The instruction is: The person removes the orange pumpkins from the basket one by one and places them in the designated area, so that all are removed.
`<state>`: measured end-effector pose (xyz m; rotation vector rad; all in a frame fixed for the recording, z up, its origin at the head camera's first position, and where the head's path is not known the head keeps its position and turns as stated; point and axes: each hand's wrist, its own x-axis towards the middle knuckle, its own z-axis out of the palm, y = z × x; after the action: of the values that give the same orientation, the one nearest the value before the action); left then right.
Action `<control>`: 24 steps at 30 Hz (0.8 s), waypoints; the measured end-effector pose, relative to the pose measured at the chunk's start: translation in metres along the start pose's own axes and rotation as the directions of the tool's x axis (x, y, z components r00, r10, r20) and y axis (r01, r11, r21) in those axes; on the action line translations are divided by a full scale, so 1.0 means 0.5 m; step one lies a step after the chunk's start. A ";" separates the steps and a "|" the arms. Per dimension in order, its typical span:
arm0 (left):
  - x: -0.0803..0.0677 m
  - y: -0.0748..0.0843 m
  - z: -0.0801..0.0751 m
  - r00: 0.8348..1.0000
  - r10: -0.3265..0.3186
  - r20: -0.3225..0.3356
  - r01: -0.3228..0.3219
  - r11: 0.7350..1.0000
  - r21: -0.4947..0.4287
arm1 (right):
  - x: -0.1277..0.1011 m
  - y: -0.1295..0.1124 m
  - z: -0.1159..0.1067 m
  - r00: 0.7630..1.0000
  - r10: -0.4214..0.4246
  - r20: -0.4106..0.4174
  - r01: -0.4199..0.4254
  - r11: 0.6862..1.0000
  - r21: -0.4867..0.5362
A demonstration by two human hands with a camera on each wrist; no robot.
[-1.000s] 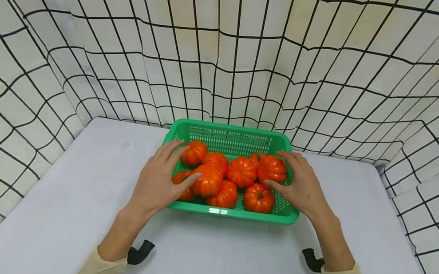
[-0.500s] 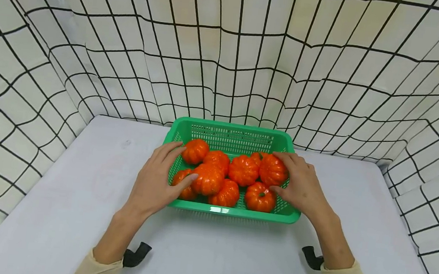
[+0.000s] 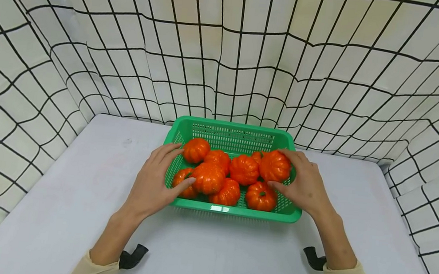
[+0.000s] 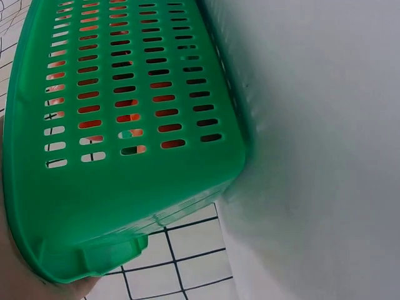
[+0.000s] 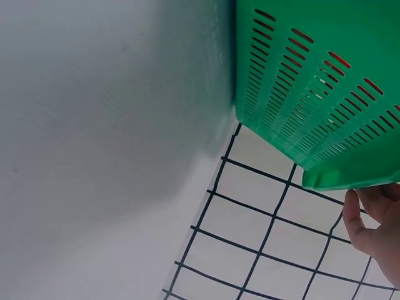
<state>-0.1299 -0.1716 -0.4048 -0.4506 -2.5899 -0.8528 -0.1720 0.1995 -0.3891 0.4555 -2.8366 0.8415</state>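
Note:
A green basket (image 3: 232, 210) holds several small glossy orange pumpkins, among them a front-right pumpkin (image 3: 261, 197) and a back-left pumpkin (image 3: 196, 150). My right hand (image 3: 307, 182) grips the back-right pumpkin (image 3: 276, 165), thumb in front and fingers behind it, over the basket's right side. At the left side, my left hand (image 3: 154, 181) spreads its fingers over the rim, its thumb close to the middle-left pumpkin (image 3: 208, 178); whether it touches is unclear. In the left wrist view, the basket wall (image 4: 125, 194) hides most of that hand. The right wrist view shows right fingers (image 5: 353, 215) at the rim.
The basket stands on a white table (image 3: 215, 252) near its far edge. A black-and-white grid cloth (image 3: 235, 67) rises behind and at both sides. A black curved piece (image 3: 133, 256) shows by the left wrist and another black piece (image 3: 314, 258) by the right.
My right hand has closed in around the back-right pumpkin, which has shifted up slightly. My left hand has drawn back a little to the left, its thumb farther from the middle-left pumpkin.

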 end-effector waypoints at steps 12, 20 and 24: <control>-0.011 -0.016 -0.004 0.994 -0.088 0.064 0.089 0.996 -0.018 | -0.007 0.006 -0.004 0.996 0.052 -0.070 -0.034 0.973 0.230; -0.019 -0.026 -0.016 0.976 -0.152 0.155 0.155 0.988 -0.004 | -0.014 0.004 -0.015 0.988 0.095 -0.125 -0.041 0.925 0.377; -0.024 -0.031 -0.021 0.967 -0.168 0.190 0.173 0.985 -0.009 | -0.020 0.006 -0.025 0.978 0.123 -0.167 -0.041 0.904 0.426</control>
<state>-0.1229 -0.1919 -0.4101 -0.3325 -2.8279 -0.9419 -0.1631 0.2114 -0.3823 0.2824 -2.5067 1.4435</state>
